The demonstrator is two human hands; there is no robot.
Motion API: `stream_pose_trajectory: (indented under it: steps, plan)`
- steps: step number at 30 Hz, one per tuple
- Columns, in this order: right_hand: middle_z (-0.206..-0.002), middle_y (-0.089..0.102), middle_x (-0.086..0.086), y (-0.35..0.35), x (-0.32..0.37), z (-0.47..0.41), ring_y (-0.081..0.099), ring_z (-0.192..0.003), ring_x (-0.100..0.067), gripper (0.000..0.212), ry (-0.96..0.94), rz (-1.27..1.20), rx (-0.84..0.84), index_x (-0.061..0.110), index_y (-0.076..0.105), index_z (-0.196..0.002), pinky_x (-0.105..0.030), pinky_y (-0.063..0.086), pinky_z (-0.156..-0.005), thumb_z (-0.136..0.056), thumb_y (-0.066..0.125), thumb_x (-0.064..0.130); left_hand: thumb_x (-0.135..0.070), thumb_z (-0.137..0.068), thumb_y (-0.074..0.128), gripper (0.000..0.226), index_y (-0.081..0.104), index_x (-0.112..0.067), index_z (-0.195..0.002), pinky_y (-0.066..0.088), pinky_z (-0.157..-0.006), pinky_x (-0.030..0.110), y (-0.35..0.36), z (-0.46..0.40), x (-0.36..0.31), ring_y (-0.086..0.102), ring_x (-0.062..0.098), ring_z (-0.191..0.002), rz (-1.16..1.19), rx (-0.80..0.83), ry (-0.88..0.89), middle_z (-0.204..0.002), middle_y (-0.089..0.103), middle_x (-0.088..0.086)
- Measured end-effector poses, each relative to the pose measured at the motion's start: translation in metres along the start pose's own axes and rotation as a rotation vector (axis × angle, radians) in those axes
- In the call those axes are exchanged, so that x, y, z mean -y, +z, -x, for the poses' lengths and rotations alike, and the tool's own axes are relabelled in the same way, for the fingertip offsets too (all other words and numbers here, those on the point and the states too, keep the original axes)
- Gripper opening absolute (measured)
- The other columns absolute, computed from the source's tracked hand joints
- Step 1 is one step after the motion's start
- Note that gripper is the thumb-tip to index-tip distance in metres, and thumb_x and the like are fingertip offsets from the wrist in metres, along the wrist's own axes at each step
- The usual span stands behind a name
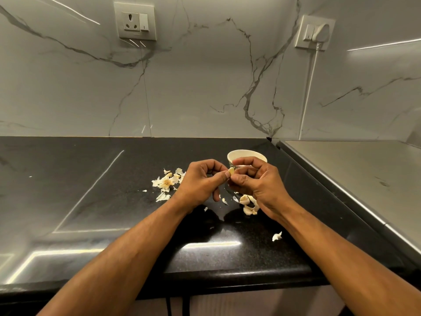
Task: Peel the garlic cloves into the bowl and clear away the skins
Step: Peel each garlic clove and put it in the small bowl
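A pale garlic clove [231, 171] is pinched between the fingertips of my left hand [201, 181] and my right hand [257, 183], above the black counter [91, 179]. Just behind my right hand stands a small white bowl [247, 154] with a patterned side; its inside is mostly hidden. A pile of papery garlic skins and the bulb's base [168, 182] lies left of my left hand. More skins [249, 204] lie under my right wrist. One loose skin [277, 236] lies nearer the counter's front edge.
A marble backsplash rises behind the counter, with a wall socket [136, 21] upper left and a plugged-in white plug [319, 31] with a cord running down on the right. A grey steel surface [355, 179] adjoins the counter on the right.
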State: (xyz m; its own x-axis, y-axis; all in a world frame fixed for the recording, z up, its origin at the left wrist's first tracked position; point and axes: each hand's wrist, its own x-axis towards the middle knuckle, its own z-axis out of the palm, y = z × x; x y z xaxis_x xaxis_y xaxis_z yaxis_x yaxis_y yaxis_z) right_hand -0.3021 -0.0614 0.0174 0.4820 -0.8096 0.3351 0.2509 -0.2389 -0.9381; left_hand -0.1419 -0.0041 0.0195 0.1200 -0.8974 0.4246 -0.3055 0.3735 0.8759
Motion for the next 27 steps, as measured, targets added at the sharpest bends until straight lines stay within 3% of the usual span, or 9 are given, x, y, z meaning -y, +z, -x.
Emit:
stream_pose_trajectory:
  steps: [10, 16, 21, 27]
  plan:
    - [-0.087, 0.073, -0.013, 0.0003, -0.0006, 0.001, 0.071, -0.083, -0.028, 0.026, 0.006, 0.008, -0.02, 0.01, 0.072, -0.095, -0.04, 0.06, -0.077, -0.069, 0.073, 0.013, -0.015, -0.093, 0.063, 0.013, 0.065, -0.002, -0.093, 0.043, -0.041, 0.02, 0.001, -0.001, 0.002, 0.053, 0.012, -0.041, -0.015, 0.015, -0.005, -0.072, 0.065, 0.02]
    - [-0.082, 0.074, -0.01, 0.0004, -0.001, -0.001, 0.072, -0.076, -0.025, 0.018, 0.005, -0.038, -0.08, 0.008, 0.071, -0.091, -0.037, 0.06, -0.072, -0.074, 0.072, 0.003, -0.013, -0.096, 0.057, 0.01, 0.061, -0.008, -0.088, 0.042, -0.042, 0.018, 0.0006, -0.0012, 0.0002, 0.052, 0.009, -0.04, -0.04, 0.02, -0.005, -0.056, 0.059, -0.007]
    - [-0.085, 0.075, -0.012, 0.0007, -0.0011, -0.0012, 0.072, -0.077, -0.026, 0.021, 0.017, -0.045, -0.073, 0.008, 0.073, -0.095, -0.04, 0.061, -0.075, -0.074, 0.072, 0.007, -0.014, -0.097, 0.057, 0.014, 0.066, -0.003, -0.097, 0.043, -0.043, 0.022, -0.0023, -0.0019, 0.0007, 0.049, 0.012, -0.04, -0.066, -0.001, 0.017, -0.058, 0.055, 0.001]
    - [-0.088, 0.075, -0.015, -0.0003, -0.0014, -0.0008, 0.072, -0.08, -0.026, 0.02, 0.027, -0.006, -0.057, 0.007, 0.074, -0.098, -0.037, 0.061, -0.074, -0.079, 0.071, 0.009, -0.018, -0.093, 0.062, 0.012, 0.069, -0.009, -0.097, 0.045, -0.041, 0.022, -0.0059, -0.0029, 0.002, 0.052, 0.014, -0.041, -0.144, 0.003, 0.107, -0.059, 0.059, -0.004]
